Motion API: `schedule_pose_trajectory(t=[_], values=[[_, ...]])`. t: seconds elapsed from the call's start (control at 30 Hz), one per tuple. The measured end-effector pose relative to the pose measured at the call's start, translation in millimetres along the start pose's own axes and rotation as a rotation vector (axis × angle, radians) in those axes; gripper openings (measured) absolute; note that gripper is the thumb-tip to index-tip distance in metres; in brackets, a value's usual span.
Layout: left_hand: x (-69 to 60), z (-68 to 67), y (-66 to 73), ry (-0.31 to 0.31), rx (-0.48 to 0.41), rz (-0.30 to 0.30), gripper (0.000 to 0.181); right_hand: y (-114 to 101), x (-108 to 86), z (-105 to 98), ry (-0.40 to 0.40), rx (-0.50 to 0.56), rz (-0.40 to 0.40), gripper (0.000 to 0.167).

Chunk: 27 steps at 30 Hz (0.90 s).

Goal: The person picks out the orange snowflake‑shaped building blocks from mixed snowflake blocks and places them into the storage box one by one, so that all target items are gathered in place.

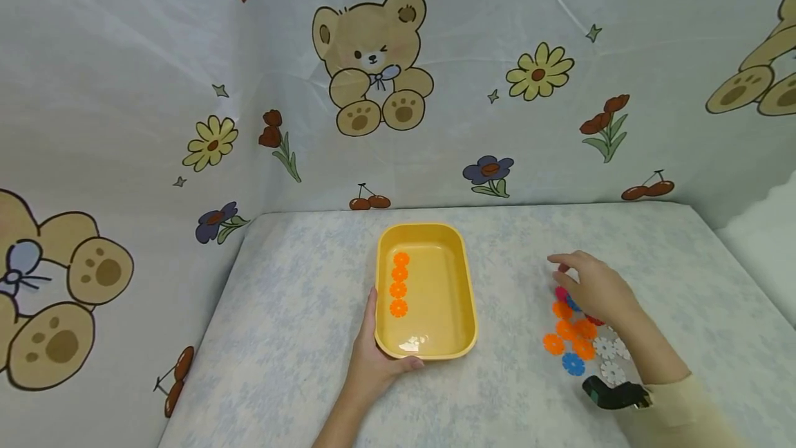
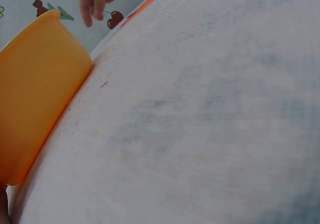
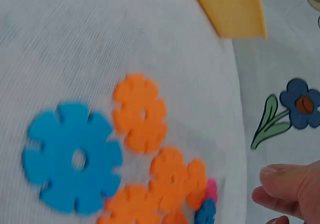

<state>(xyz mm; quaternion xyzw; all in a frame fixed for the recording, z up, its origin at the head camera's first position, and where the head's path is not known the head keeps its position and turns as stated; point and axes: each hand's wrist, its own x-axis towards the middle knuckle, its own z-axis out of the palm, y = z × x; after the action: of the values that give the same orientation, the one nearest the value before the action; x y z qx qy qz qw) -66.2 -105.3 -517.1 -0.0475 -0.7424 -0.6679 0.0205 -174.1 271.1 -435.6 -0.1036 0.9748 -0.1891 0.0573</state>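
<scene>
A yellow plastic tray (image 1: 441,282) stands on the table, with several orange snowflake discs (image 1: 399,290) in a column along its left side. My left hand (image 1: 381,358) holds the tray at its near left corner, the thumb lying along the front rim. Over the far end of a loose group of discs hovers my right hand (image 1: 600,289), fingers loosely bent, with nothing visible in them. That group has orange discs (image 1: 565,329), a blue disc (image 1: 573,364), white discs (image 1: 612,372) and a pink disc (image 1: 561,293). The right hand and wrist partly cover the group.
A pale mottled cloth (image 1: 286,310) covers the table. Behind it hangs a white curtain (image 1: 460,12) printed with bears and flowers. A black strap-like device (image 1: 616,393) sits at the right wrist, just by the white discs.
</scene>
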Motion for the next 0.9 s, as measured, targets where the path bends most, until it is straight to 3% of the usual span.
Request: schedule_pose_trajectory(t=[0.23,0.43,0.63,0.9], values=[[-0.6,-0.2,1.7,-0.001,0.000,0.001,0.136,43.0,-6.9,9.8,-0.100,0.014,0.008,0.038],[-1.0,0.2,2.6,0.002,0.002,0.003,0.135,54.1,-8.7,12.0,-0.096,0.055,-0.031,0.031],[-1.0,0.9,1.3,0.000,-0.002,0.003,0.135,65.0,-12.8,1.2,-0.073,0.049,0.037,0.037],[-0.7,-0.5,0.6,0.003,-0.002,0.003,0.135,77.3,-20.6,-4.8,-0.137,0.053,0.067,0.041]])
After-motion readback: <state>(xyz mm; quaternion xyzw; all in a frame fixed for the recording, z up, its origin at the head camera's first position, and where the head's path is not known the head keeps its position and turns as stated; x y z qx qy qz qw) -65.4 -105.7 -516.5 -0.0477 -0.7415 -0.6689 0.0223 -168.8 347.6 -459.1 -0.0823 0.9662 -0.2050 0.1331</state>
